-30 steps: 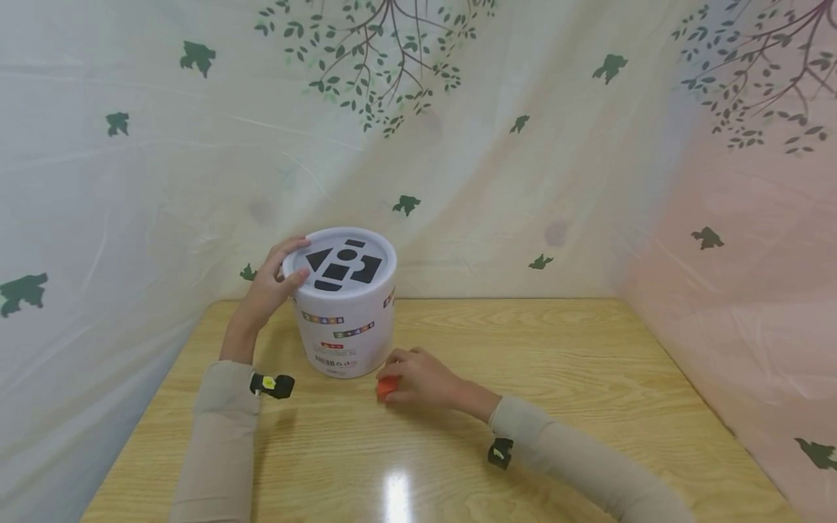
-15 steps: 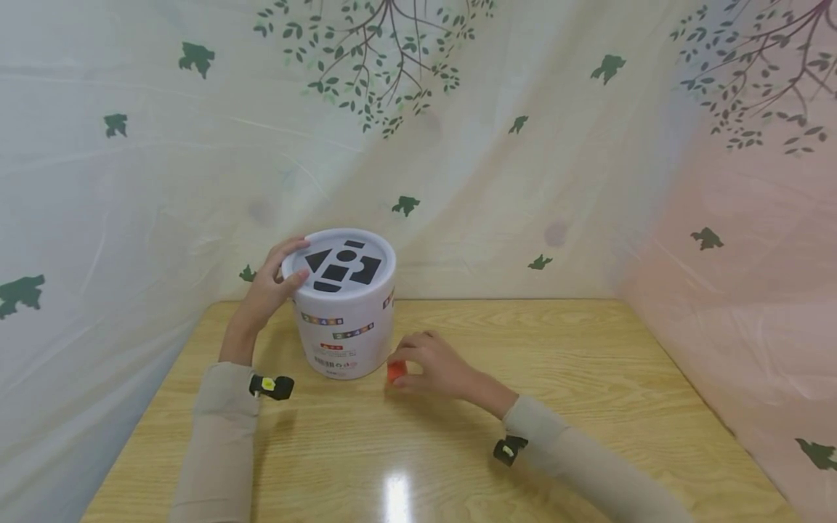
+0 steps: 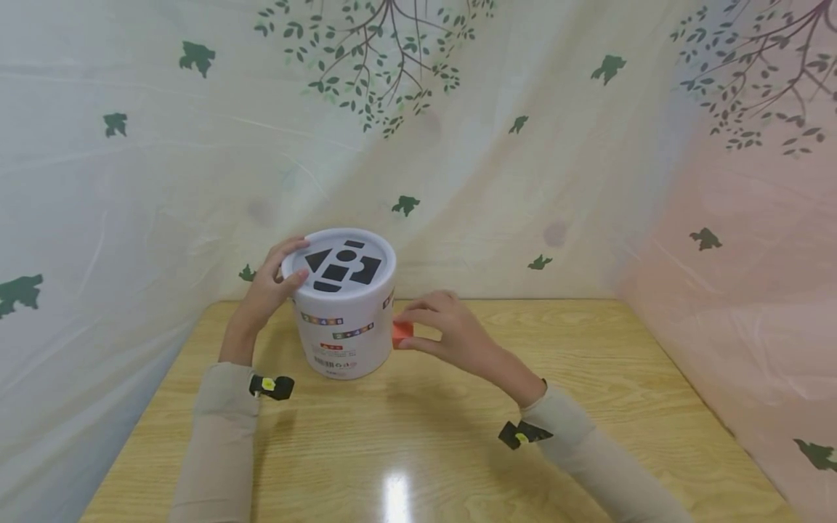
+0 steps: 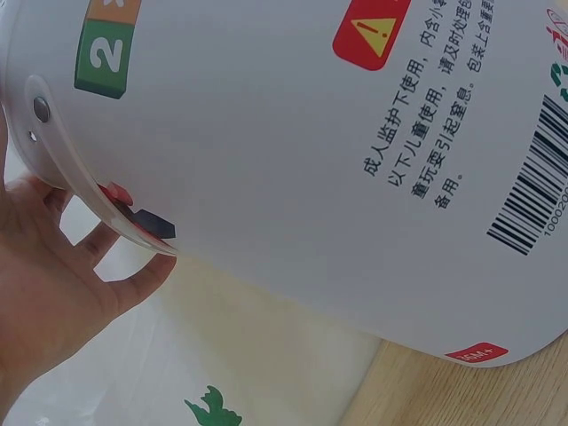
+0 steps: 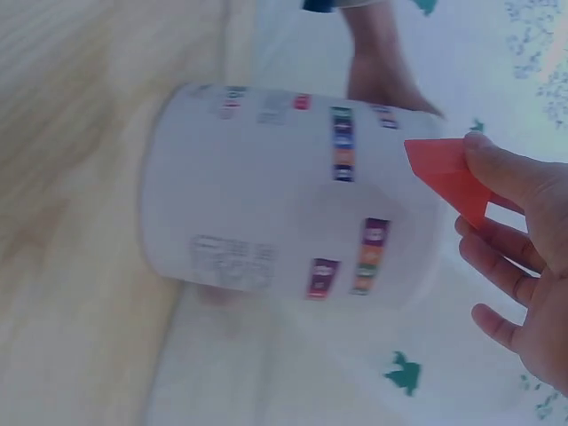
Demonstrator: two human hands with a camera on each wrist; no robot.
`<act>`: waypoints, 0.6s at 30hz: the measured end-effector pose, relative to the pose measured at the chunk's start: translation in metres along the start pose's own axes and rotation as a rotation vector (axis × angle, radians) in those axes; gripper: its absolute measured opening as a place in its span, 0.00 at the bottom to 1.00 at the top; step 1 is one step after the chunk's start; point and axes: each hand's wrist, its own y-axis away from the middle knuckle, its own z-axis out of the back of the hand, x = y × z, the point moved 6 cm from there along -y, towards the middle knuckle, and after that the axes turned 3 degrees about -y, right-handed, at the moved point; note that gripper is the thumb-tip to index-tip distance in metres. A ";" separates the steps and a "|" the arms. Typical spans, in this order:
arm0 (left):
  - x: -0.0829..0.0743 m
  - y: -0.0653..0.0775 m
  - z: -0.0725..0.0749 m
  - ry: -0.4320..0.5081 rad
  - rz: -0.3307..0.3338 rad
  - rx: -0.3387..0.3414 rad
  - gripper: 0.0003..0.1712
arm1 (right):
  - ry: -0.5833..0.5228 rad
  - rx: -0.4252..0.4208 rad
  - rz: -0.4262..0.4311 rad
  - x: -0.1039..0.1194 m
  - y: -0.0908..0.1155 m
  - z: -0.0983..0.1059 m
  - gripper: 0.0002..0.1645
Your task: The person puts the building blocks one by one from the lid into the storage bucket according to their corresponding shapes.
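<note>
A white bucket (image 3: pixel 349 341) with printed number strips stands upright on the table, its lid (image 3: pixel 361 288) cut with several dark shaped holes. My left hand (image 3: pixel 263 289) grips the bucket's upper left edge, thumb and a finger lying over the rim. In the left wrist view, the fingers of that hand (image 4: pixel 53 284) curl at the rim beside the white handle (image 4: pixel 75 173). My right hand (image 3: pixel 461 333) pinches a red triangular block (image 5: pixel 451 170) between thumb and fingers. It holds the block just right of the bucket's side, above the table.
The wooden table (image 3: pixel 523 378) runs up to a pale curtain (image 3: pixel 497 218) printed with leaves and branches. Dark wrist cameras sit on both sleeves, the left one (image 3: pixel 277 387) and the right one (image 3: pixel 523 434).
My right hand has lifted the red triangular block off the table, up and slightly right along the bucket's side. The left hand and the bucket have stayed put.
</note>
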 end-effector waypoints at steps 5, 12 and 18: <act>0.000 0.000 0.000 0.009 -0.003 0.003 0.39 | -0.014 -0.096 0.085 0.014 -0.022 0.026 0.25; 0.001 0.000 0.001 -0.005 -0.003 0.001 0.39 | -0.015 -0.171 0.112 0.019 -0.064 0.047 0.23; 0.000 0.001 0.000 -0.018 -0.010 -0.001 0.38 | 0.006 -0.146 0.065 0.012 -0.095 0.045 0.22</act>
